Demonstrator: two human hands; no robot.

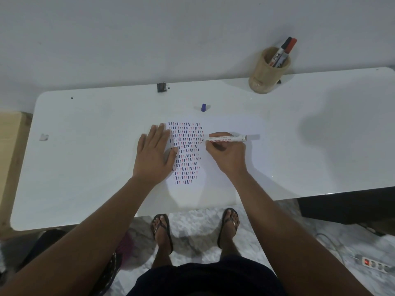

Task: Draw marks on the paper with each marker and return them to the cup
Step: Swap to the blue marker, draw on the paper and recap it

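Observation:
A white sheet of paper lies on the white table, covered on its left part with rows of short blue and red marks. My left hand rests flat, fingers spread, on the paper's left edge. My right hand grips a white marker lying almost level, its tip touching the paper at the right edge of the marks. A blue cap stands on the table just beyond the paper. A tan cup at the back right holds a black-capped and a red-capped marker.
A small dark block sits at the table's back edge, and a small pale scrap lies at the left. A wall rises right behind the table. My sandalled feet stand below the front edge; a power strip lies on the floor at right.

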